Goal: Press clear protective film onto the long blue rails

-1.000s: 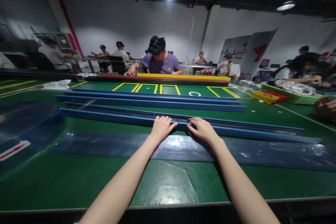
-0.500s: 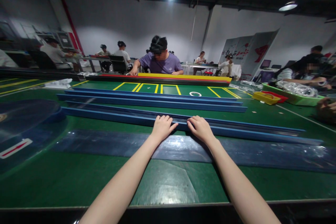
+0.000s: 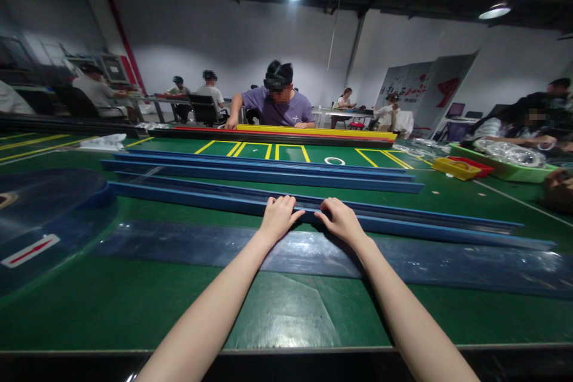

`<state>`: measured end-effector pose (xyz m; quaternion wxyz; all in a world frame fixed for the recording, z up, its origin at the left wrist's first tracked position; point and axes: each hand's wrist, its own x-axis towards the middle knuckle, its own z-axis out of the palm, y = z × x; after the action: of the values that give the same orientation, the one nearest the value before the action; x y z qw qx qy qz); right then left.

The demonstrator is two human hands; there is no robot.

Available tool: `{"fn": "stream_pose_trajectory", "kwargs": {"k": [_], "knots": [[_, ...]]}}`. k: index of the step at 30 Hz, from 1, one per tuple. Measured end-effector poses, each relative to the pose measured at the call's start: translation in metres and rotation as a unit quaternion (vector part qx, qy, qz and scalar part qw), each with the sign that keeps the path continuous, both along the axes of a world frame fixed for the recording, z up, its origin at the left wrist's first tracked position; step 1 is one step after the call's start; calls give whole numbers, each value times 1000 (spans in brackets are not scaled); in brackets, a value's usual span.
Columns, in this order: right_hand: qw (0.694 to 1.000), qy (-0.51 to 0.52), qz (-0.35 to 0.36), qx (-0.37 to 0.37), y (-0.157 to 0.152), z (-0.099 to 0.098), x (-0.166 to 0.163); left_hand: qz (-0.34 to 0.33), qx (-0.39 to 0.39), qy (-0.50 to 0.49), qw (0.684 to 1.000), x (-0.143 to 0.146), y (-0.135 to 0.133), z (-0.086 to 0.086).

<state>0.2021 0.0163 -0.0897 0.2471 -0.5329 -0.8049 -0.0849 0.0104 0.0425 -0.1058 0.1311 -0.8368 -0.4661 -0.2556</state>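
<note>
Midway along the near blue channel (image 3: 389, 225), two bare hands work close together: the left hand (image 3: 280, 215) has its grip closed over the front wall, thumb toward the right, and the right hand (image 3: 340, 219) curls its grip on the same wall just beside. How firmly either presses cannot be told. The channel lies slightly aslant on the green surface (image 3: 286, 316), between a clear strip (image 3: 179, 245) and a second blue channel (image 3: 264, 174) beyond. With both hands at the centre and neither long end held, uneven pressure could swing or twist the piece; its left end might then knock the plastic roll (image 3: 49, 203). Opposite, a co-worker (image 3: 286, 110) leans over yellow, red and black bars (image 3: 316, 130).
</note>
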Motion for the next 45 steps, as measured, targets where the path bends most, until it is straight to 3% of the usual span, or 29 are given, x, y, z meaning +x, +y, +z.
{"fn": "stream_pose_trajectory", "kwargs": {"k": [15,23,33,45], "knots": [[992,-106,-65,-23,-2,9,-8,-1,-14,-38,999,-1,6,2],[990,-104,-82,-41,-1,10,-9,3,-14,-39,999,-1,7,2],[988,-129,-74,-39,-2,10,-11,5,0,-33,999,-1,8,-1],[995,-84,-48,-13,-3,6,-8,8,16,-16,1000,-1,6,-3]]}}
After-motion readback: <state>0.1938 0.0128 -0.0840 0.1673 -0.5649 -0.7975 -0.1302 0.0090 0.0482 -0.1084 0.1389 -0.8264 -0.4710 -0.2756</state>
